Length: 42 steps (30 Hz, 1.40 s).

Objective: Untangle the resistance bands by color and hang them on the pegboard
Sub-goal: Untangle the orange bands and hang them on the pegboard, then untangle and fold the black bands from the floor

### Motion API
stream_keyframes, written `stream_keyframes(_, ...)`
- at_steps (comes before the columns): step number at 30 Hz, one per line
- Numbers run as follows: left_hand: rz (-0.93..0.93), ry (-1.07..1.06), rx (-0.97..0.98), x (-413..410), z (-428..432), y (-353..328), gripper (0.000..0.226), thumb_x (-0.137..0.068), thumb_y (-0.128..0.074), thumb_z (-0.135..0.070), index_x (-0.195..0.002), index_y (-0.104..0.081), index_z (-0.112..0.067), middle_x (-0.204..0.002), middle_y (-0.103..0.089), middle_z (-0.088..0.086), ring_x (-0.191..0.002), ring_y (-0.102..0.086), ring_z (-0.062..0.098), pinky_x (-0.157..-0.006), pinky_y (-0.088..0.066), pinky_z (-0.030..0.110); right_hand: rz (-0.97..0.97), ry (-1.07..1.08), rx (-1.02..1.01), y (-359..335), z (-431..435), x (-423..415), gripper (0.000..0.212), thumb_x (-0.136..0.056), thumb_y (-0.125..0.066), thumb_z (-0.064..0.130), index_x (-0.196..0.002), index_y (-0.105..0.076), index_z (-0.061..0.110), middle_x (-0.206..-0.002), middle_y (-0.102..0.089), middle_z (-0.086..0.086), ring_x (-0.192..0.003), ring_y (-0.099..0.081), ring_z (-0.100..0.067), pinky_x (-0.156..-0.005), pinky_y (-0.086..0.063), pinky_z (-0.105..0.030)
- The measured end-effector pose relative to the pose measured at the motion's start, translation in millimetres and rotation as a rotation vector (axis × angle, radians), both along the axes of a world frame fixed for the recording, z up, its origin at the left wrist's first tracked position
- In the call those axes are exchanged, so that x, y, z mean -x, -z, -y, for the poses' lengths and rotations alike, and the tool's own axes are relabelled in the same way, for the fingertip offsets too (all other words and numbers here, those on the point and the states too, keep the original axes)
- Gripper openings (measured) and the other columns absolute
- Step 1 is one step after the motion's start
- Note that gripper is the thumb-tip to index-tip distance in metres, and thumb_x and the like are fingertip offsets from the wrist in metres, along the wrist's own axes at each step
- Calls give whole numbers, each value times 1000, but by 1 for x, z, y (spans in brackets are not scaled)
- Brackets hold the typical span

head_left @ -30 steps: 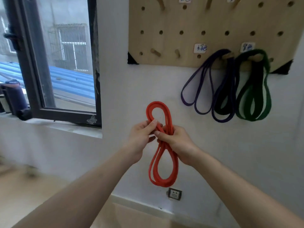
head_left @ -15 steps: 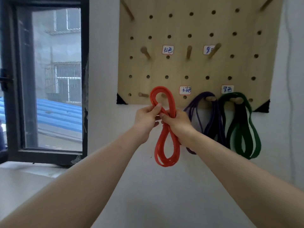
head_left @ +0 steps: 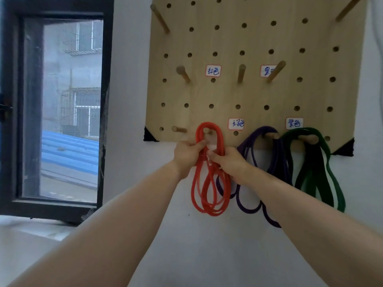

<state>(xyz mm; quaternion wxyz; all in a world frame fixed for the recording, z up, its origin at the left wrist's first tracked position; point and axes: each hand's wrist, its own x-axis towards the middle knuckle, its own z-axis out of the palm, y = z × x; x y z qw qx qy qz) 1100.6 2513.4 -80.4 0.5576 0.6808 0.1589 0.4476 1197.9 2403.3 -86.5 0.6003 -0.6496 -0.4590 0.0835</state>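
Coiled red-orange rubber resistance band (head_left: 209,172) hangs long axis vertical, top loop around short wooden peg (head_left: 207,131) on tan wooden pegboard (head_left: 228,38). Left hand (head_left: 187,154) and right hand (head_left: 229,162) both pinch it just below the peg, left slightly nearer.

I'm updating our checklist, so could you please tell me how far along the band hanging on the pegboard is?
Done: the purple band and the green band each hang from a bottom-row peg on the pegboard. In hand: the red band is looped over a peg, with the left hand and right hand both gripping it below. Left: letting go. Three middle-row pegs are bare; no other loose bands are visible.
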Motion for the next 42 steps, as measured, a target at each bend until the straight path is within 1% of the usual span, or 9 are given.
stream_keyframes(4, -4, -44, -24, -2, -7, 2, 37, -92, -73, -36, -93, -75, 1, -92, -77, 21, -84, -75, 34, -83, -62, 50, 1, 49, 35, 4, 3, -6, 19, -105, -48, 26, -102, -63, 14, -87, -73, -11, -82, -74, -25, -72, -64, -39)
stream_keyframes(12, -78, -112, -27, -2, -10, 0, 30, -91, -73, -42, -79, -74, -15, -76, -76, 6, -75, -74, 23, -76, -64, 37, -49, 136, 169, -8, -10, -3, 28, -105, -46, 33, -110, -61, 11, -102, -72, -17, -94, -72, -31, -85, -61, -50)
stream_keyframes(15, -115, -91, -83, 4, -13, 11, 26, -95, -67, -39, -97, -78, -16, -90, -78, 3, -91, -75, 22, -89, -61, 38, -10, 147, 176, -2, -1, 2, 18, -102, -54, 29, -100, -63, 13, -89, -71, -10, -87, -72, -25, -83, -62, -42)
stream_keyframes(18, -144, -186, -131, 21, -9, 24, 34, -95, -68, -32, -124, -72, -14, -118, -73, 2, -112, -67, 22, -104, -53, 42, 136, 174, 138, 11, 22, 15, 15, -98, -62, 22, -84, -58, 20, -70, -62, 4, -62, -62, -6, -56, -51, -16)
stream_keyframes(21, -168, -251, -201, 48, 3, 40, 46, -95, -69, -33, -137, -63, -15, -133, -65, -1, -122, -61, 19, -104, -44, 30, 317, 262, 115, 30, 50, 36, 14, -96, -64, 22, -108, -57, 23, -91, -67, 6, -77, -66, -6, -63, -53, -20)
stream_keyframes(27, -331, -58, -287, 114, 30, 74, 21, -95, -70, -28, -111, -76, -16, -106, -76, -1, -101, -71, 18, -92, -57, 35, 449, 254, 122, 67, 101, 69, 42, -93, -67, 21, -134, -58, 20, -122, -61, 6, -109, -60, -12, -90, -51, -25)
stream_keyframes(31, -414, 68, -365, 162, 49, 113, 11, -93, -72, -18, -100, -78, -13, -92, -79, 4, -83, -71, 12, -77, -55, 23, 458, 182, 140, 106, 122, 89, 29, -91, -70, 18, -120, -68, 17, -110, -65, 5, -98, -63, -11, -84, -54, -24)
stream_keyframes(34, -589, 180, -426, 193, 58, 160, 8, -91, -75, -15, -96, -79, -11, -87, -79, 0, -84, -73, 11, -81, -55, 21, 444, 43, 247, 147, 136, 103, 17, -91, -70, 17, -108, -72, 16, -98, -69, 7, -87, -66, -9, -79, -55, -25)
stream_keyframes(42, -1032, 361, -469, 250, 69, 310, 15, -94, -72, -28, -102, -79, -18, -86, -74, -12, -78, -66, -5, -72, -47, 11, 639, -253, 805, 273, 138, 122, 17, -91, -68, 26, -105, -72, 19, -86, -67, 7, -78, -62, -11, -75, -49, -28)
